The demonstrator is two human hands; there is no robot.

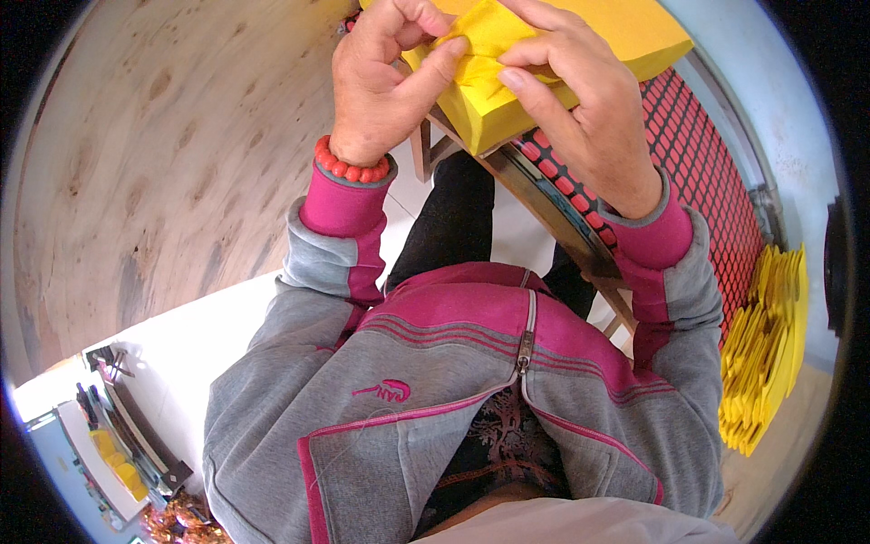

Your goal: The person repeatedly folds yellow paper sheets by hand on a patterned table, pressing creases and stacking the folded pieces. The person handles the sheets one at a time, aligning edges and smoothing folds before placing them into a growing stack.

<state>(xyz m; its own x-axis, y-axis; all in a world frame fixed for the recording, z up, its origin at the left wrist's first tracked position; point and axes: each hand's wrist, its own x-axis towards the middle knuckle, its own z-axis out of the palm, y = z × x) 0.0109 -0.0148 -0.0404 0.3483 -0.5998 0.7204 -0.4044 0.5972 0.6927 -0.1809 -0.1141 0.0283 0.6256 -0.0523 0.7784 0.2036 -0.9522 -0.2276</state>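
Both my hands pinch a creased yellow paper (489, 36), which bulges up between them with puckered folds at its near side. My left hand (385, 82), with a red bead bracelet (349, 163) at the wrist, grips its left side between thumb and fingers. On the opposite side my right hand (584, 109) holds the paper with thumb and fingertips. Directly beneath lies a thick yellow stack (494, 122) with one corner pointing toward me; its far end runs out of view. How the paper is folded underneath is hidden.
A large pale wooden board (154, 199) fills the left. Wooden framing (553, 213) stands below the stack, beside a red-and-black patterned cover (698, 154). Several folded yellow pieces (766, 354) are bunched at the right. Shiny reddish-gold items (177, 521) lie at the lower left.
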